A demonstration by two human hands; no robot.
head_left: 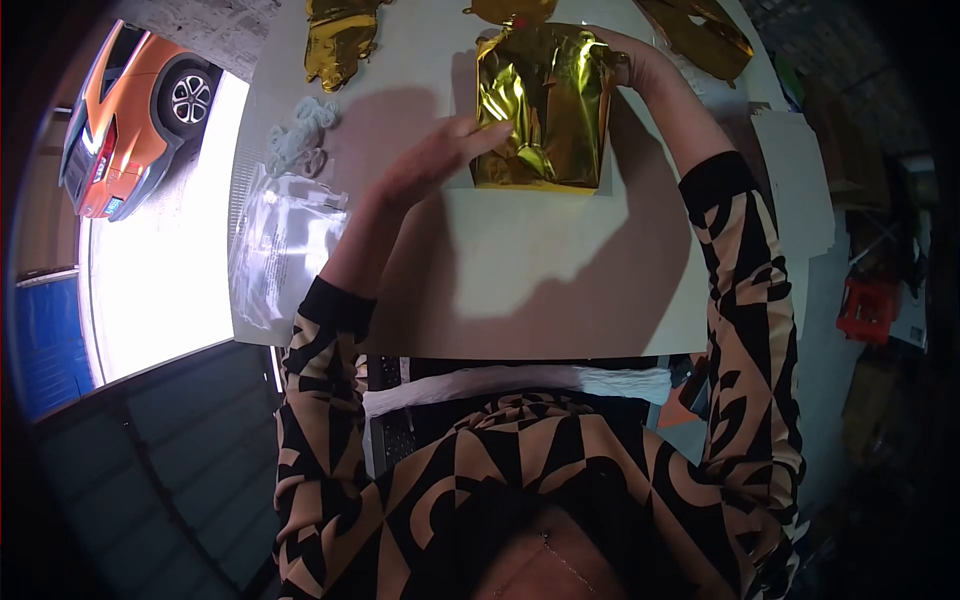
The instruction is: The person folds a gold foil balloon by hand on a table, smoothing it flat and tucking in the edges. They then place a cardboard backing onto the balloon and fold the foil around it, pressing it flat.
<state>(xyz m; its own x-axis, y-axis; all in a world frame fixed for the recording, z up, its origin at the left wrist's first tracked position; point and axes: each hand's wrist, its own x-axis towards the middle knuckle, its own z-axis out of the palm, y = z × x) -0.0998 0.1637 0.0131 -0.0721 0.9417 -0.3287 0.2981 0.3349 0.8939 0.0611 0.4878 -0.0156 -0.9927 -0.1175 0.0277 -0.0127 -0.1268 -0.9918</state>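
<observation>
A shiny gold foil balloon (545, 110), flat and folded into a rough rectangle, is held just over the far part of the table. My left hand (445, 155) grips its left edge, the thumb on the front and the other fingers partly hidden. At its upper right edge is my right hand (632, 65), closed on the foil with most fingers out of sight behind it. A thin clear margin shows along the foil's lower right edge. Beyond it lies another gold foil piece (512, 10).
More gold foil lies at the back left (340, 45) and back right (705, 40). Clear plastic bags (285, 245) and a bundle of pale ribbon (300, 135) rest on the table's left side. White sheets (795, 185) stand at the right edge. An orange car (140, 110) is outside.
</observation>
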